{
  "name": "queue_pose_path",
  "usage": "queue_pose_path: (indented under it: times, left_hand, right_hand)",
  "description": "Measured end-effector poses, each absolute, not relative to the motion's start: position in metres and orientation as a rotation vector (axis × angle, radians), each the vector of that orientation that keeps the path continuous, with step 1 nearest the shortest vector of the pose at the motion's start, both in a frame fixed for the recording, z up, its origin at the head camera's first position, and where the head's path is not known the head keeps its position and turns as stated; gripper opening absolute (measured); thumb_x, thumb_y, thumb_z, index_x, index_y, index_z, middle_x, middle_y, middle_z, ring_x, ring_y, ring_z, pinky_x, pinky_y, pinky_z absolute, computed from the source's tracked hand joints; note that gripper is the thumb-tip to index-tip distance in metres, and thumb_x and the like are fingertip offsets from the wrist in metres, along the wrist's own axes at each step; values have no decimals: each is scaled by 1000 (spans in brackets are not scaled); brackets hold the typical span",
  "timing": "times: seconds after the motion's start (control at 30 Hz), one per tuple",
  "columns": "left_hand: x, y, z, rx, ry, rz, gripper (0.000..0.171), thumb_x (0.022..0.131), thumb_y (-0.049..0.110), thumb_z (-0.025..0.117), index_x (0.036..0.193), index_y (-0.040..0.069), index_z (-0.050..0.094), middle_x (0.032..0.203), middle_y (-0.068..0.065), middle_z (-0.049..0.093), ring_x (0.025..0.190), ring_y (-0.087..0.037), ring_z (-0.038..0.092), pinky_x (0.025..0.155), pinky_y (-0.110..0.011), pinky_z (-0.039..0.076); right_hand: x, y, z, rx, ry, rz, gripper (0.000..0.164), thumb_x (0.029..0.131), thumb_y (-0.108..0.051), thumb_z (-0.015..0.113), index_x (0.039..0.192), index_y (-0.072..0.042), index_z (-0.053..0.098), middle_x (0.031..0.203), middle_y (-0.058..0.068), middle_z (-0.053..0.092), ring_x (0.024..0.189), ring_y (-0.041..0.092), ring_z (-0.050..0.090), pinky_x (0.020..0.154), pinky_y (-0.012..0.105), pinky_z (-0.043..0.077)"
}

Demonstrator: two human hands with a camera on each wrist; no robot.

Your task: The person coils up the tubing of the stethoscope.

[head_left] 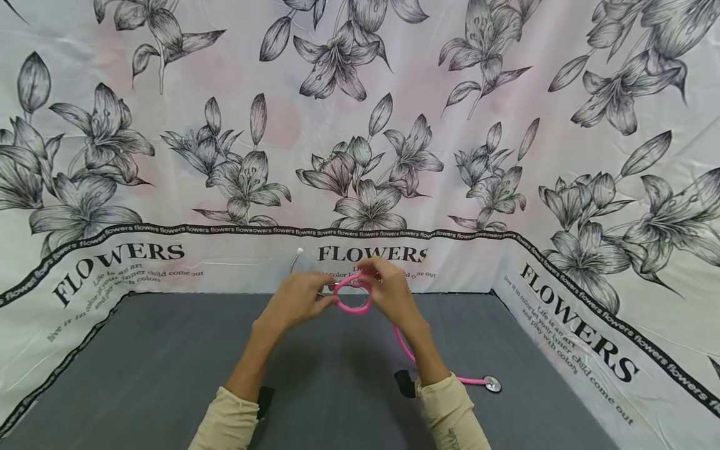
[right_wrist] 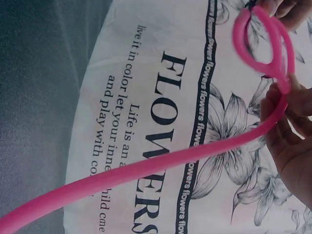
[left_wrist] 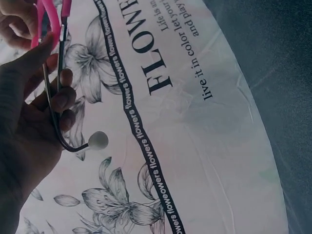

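A pink stethoscope [head_left: 353, 311] is held up between both hands above the grey table, its tubing forming a loop. My left hand [head_left: 297, 300] grips the metal ear tubes [left_wrist: 52, 109], its fingers curled round them. One white ear tip [left_wrist: 98, 140] sticks out below that hand in the left wrist view. With thumb and fingers, my right hand [head_left: 394, 297] pinches the pink tubing [right_wrist: 280, 90] near where it forks. From there the single tube runs down behind the right forearm to the round chest piece [head_left: 492, 384], which lies on the table.
The dark grey tabletop [head_left: 185, 369] spreads under both arms. White floral cloth [head_left: 253, 256] printed with "FLOWERS" stands behind it and along both sides. Dark straps [head_left: 405, 383] are at the wrists, beside the beige sleeves.
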State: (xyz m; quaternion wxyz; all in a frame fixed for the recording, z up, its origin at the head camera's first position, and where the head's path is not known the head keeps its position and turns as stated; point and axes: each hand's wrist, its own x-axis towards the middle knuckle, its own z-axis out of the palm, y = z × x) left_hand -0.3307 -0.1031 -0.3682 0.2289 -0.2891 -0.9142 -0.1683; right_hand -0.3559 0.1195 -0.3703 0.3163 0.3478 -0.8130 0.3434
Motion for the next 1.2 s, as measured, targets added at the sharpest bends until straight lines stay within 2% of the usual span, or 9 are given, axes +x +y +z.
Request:
queue_pose_path:
  times: [0.2,0.3,0.43,0.57,0.6,0.8,0.9,1.03,1.2]
  left_hand:
    - [-328,-105,-362,-893,-2455,-667,29,93,28,80,116,11,78,94,-4,77,78,-11,60,69,-25,49]
    - [-327,-106,-360,-924,-2407,-763,25,93,26,80,112,10,79,92,-3,76,77,-11,60,69,-25,48]
    - [-328,-105,-359,-934,-2348,-823,23,93,23,80,111,10,79,87,-1,74,74,-11,58,67,-24,46]
    - [-328,-105,-358,-907,-2329,-871,30,93,22,80,118,6,78,96,-7,79,79,-13,66,71,-29,54]
    - [-328,-105,-358,-900,-2325,-895,31,93,21,80,119,4,77,99,-8,80,80,-15,69,73,-32,57]
    - [-325,-107,-357,-840,-2295,-1046,34,93,16,80,123,2,75,115,-14,79,87,-22,77,82,-41,63]
    - [-324,-106,-358,-795,-2289,-1093,34,94,15,79,125,1,74,118,-16,78,89,-25,78,84,-42,63]
    - [-325,-105,-360,-721,-2271,-1125,34,94,15,78,124,-2,74,114,-19,78,89,-29,79,80,-44,64]
    - [-326,-103,-360,-661,-2245,-1149,34,94,14,79,123,-2,74,112,-18,79,90,-30,79,79,-44,64]
  right_hand:
    - [-362,131,-370,824,-2136,1218,16,90,-5,80,101,1,71,90,16,75,77,14,69,69,22,57]
    - [-367,134,-371,816,-2137,1379,12,91,-6,79,98,1,73,90,20,76,75,7,68,68,20,55]
    - [-370,136,-373,874,-2163,1558,10,94,-1,74,101,6,71,93,28,75,77,11,73,71,24,60]
    - [-370,132,-375,925,-2233,1715,16,97,2,69,110,11,67,99,33,73,81,12,75,78,33,64]
    - [-370,130,-375,933,-2254,1732,18,97,1,69,112,11,66,100,33,73,82,7,74,79,33,64]
    - [-367,119,-376,968,-2339,1683,22,99,-4,68,115,12,71,109,32,74,89,7,72,81,24,60]
    - [-366,115,-377,996,-2330,1721,24,100,-1,65,118,13,70,110,35,73,88,11,74,83,27,62]
    - [-365,110,-379,1070,-2347,1797,28,101,3,60,127,12,67,102,36,73,84,16,78,86,36,64]
    - [-363,106,-381,1144,-2349,1861,32,103,3,57,134,12,62,100,38,71,83,13,77,85,42,65]
